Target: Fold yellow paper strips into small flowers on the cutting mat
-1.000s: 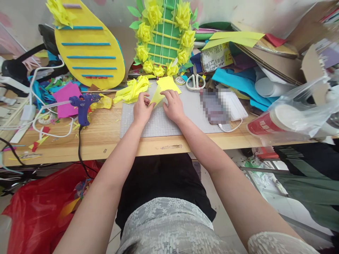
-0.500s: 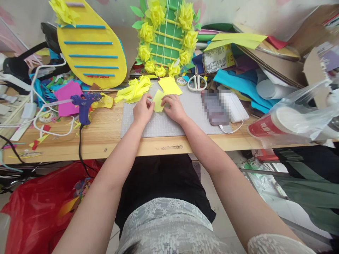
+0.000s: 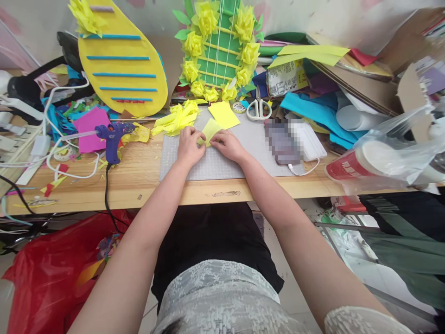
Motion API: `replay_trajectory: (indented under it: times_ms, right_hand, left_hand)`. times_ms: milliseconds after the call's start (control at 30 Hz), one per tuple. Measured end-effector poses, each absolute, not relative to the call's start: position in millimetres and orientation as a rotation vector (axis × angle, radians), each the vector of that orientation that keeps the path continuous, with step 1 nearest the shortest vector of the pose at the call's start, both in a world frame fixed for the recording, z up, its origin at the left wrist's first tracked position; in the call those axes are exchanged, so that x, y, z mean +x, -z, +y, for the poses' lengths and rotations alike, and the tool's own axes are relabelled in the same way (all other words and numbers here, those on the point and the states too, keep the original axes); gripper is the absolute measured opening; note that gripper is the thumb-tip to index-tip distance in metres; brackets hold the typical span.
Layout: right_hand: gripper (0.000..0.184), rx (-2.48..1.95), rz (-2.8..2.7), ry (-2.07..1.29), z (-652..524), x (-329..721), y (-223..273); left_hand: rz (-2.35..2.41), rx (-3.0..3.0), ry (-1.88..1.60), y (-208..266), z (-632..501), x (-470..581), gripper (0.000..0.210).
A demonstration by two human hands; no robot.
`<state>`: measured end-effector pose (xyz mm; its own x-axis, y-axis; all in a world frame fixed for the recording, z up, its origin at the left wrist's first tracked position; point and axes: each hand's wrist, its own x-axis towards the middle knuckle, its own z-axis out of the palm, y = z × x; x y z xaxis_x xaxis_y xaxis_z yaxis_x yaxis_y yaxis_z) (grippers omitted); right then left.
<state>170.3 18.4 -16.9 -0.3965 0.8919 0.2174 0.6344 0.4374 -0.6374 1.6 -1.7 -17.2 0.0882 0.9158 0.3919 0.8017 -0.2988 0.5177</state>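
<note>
Between my hands is a small piece of yellow paper point(image 3: 210, 129), its upper corner pointing away from me. My left hand point(image 3: 190, 146) pinches its left side, fingers bent. On its lower right edge my right hand point(image 3: 228, 144) closes thumb and fingertips. Both hands are just over the grey cutting mat point(image 3: 215, 170). Just beyond lies a stack of yellow paper squares point(image 3: 224, 114). To the left of it sits a heap of folded yellow paper strips point(image 3: 177, 118).
White-handled scissors point(image 3: 259, 110) and a tape roll point(image 3: 238, 107) lie behind the mat. A phone point(image 3: 283, 141) is at right, a red cup point(image 3: 351, 163) farther right. A purple glue gun point(image 3: 113, 141) stands left. Yellow flowers edge a green board point(image 3: 219, 60) at the back.
The yellow paper has turned, so a corner now points away from me. My left hand has shifted slightly to the right, and both hands have closed in lower on the paper.
</note>
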Motion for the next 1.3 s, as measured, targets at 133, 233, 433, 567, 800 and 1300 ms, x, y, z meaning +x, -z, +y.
replay_trajectory:
  times_ms: [133,233,433,567,800,1300]
  right_hand:
    - [0.013,-1.392,-2.054,-0.677,18,165,17]
    - [0.021,-1.423,-1.977,-0.712,17,161,15]
    - [0.024,-1.542,-1.921,-0.703,15,156,12]
    - [0.022,-1.591,-1.934,-0.645,14,153,11]
    - [0.021,-1.605,-1.954,-0.580,13,151,13]
    - [0.022,-1.661,-2.118,-0.414,7,147,8]
  left_hand:
    - [1.774,2.133,-0.951,18,0,2,0.006]
    - [1.783,2.111,-0.922,16,-1,3,0.007]
    - [1.804,2.081,-0.915,14,-1,3,0.007]
    - [1.804,2.073,-0.909,14,0,3,0.007]
    - [1.802,2.058,-0.922,15,0,3,0.007]
    - [1.799,2.054,-0.926,13,0,5,0.006]
